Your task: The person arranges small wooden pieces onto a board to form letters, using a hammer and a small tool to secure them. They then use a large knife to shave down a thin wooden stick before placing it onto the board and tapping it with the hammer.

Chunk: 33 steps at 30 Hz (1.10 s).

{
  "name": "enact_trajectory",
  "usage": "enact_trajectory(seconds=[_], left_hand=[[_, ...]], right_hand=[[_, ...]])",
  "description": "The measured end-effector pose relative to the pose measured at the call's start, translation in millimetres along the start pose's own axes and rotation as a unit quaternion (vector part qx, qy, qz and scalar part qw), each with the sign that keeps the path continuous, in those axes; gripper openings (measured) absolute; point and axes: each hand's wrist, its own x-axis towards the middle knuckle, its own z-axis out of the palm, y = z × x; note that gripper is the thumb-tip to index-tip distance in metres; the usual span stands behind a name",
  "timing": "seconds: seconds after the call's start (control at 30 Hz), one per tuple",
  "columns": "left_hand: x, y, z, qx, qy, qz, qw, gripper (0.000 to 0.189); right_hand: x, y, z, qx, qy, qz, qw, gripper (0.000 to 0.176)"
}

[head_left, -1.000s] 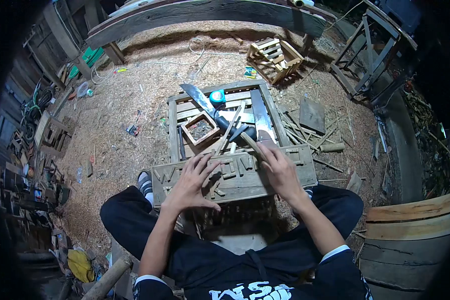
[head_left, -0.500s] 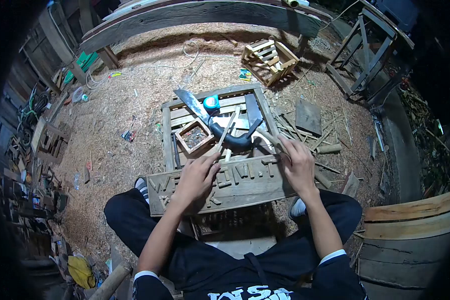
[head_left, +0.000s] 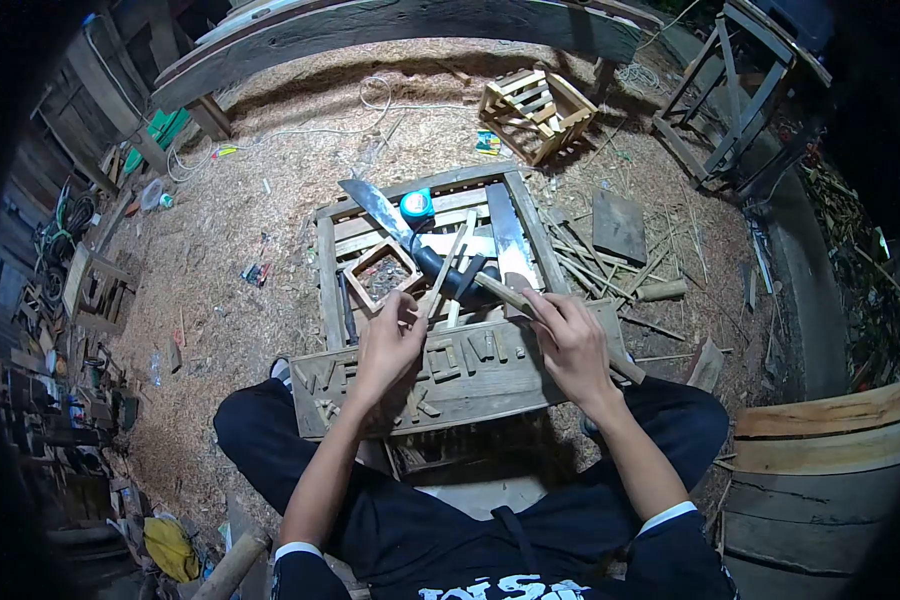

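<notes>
Right of centre, the right hand [head_left: 573, 348] has its grip around a hammer-like tool [head_left: 506, 293]; mid-frame, the left hand [head_left: 388, 345] is by a thin stick [head_left: 453, 260], grip unclear. A low swing could scatter the small wood pieces [head_left: 447, 375], if loose, on the lower-centre plank [head_left: 510, 385]

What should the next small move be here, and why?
Probably draw the hammer-like tool back over the board: the right hand grips its handle, but its dark head appears beyond the board's far edge, while small wood pieces lie on the board.
</notes>
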Motion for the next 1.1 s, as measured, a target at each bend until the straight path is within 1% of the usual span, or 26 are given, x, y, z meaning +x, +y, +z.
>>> enact_trajectory(seconds=[0.07,0.17,0.3,0.37,0.5,0.57,0.7,0.83,0.9,0.93,1.0,1.07,1.1], left_hand=[[0,-3,2,0.006,0.018,0.003,1.0,0.029],[0,-3,6,-0.017,0.043,-0.056,0.997,0.037],[0,-1,10,-0.006,0.078,-0.046,0.996,0.036],[-1,12,6,0.039,0.07,-0.075,0.994,0.035],[-4,13,7,0.012,0.096,-0.057,0.994,0.033],[-7,17,5,0.078,0.13,-0.018,0.988,0.031],[-4,10,4,0.028,0.114,0.007,0.993,0.027],[-6,14,2,0.036,0.129,0.012,0.991,0.029],[-5,14,-4,0.064,0.09,0.017,0.994,0.03],[-5,13,-4,0.065,0.09,0.017,0.994,0.03],[-7,14,-7,0.006,0.081,0.063,0.995,0.028],[-8,18,-11,0.005,0.062,0.051,0.997,0.03],[-8,23,-12,0.001,0.045,0.039,0.998,0.032]], right_hand=[[1,-2,1,0.0,-0.007,0.005,1.0,0.057],[1,-6,2,0.008,-0.004,0.015,1.0,0.057],[-2,-4,4,0.019,0.0,0.021,1.0,0.057],[-1,-6,1,0.024,-0.003,0.024,0.999,0.057],[-5,-8,0,0.027,0.001,0.025,0.999,0.057],[-7,-10,-4,0.029,-0.013,0.031,0.999,0.057],[-8,-13,-6,0.014,-0.013,0.018,1.0,0.057],[-11,-11,-3,0.015,-0.01,0.017,1.0,0.055],[-12,-12,-4,0.016,-0.01,0.019,1.0,0.055],[-13,-14,-5,0.008,-0.005,0.021,1.0,0.054],[-12,-15,-3,0.003,0.001,0.023,1.0,0.053],[-10,-11,2,-0.034,-0.001,-0.019,0.999,0.051],[-7,-10,3,-0.035,-0.002,-0.02,0.999,0.051]])
